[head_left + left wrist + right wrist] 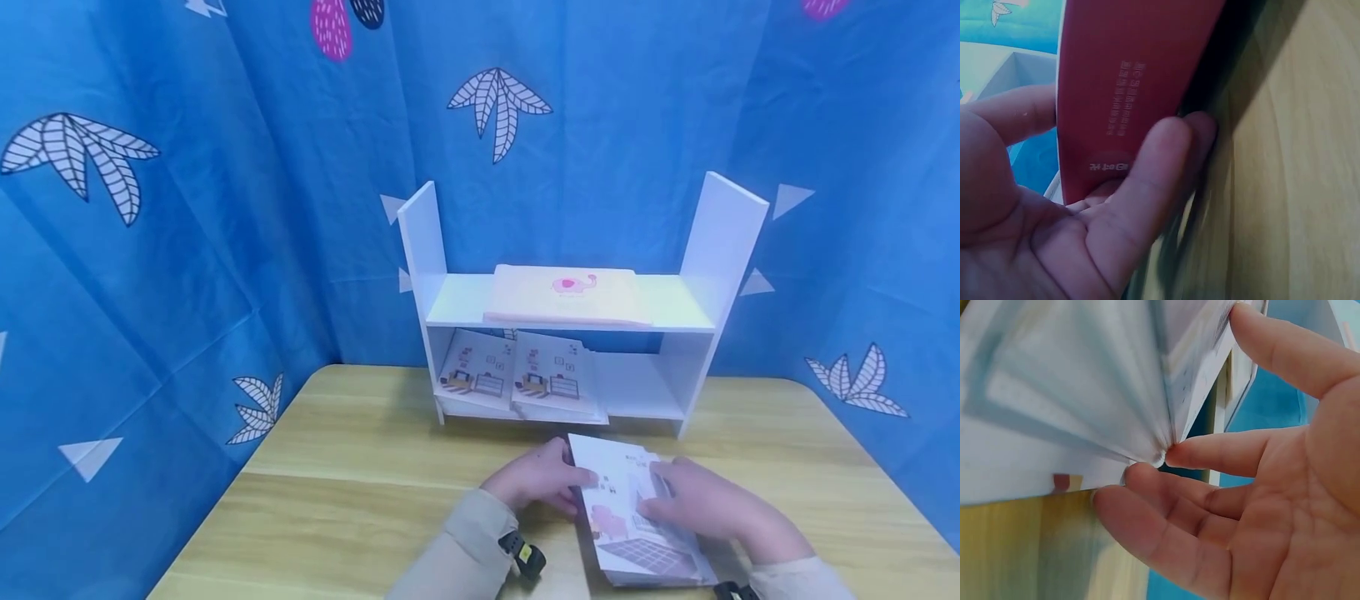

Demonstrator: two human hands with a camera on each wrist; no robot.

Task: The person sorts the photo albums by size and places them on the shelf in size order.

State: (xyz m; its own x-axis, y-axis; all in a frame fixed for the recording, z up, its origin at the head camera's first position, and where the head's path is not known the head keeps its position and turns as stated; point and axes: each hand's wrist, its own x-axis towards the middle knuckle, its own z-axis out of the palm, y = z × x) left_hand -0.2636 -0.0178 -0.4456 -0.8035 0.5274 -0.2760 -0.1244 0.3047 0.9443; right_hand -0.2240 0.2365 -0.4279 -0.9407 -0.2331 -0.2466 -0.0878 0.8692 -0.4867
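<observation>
Just in front of the white shelf, both hands hold a book (611, 533) with a pale illustrated cover, tilted over the table. My left hand (543, 479) grips its left edge, thumb on the cover and fingers beneath. In the left wrist view, its red outer face (1129, 81) bears pale lettering, and curled fingers (1160, 162) lie against it. My right hand (701, 504) pinches the right side, thumb over the cover. Loose pages (1104, 381) fan apart in the right wrist view, with its fingertips (1179, 454) at their edges.
On the white shelf's (641, 387) lower tier lean two piles of similar books, one at the left (480, 367) and one beside it (555, 375). A cream item with a pink elephant (525, 292) lies on the upper tier. Blue patterned cloth (600, 125) hangs behind the wooden table (337, 500).
</observation>
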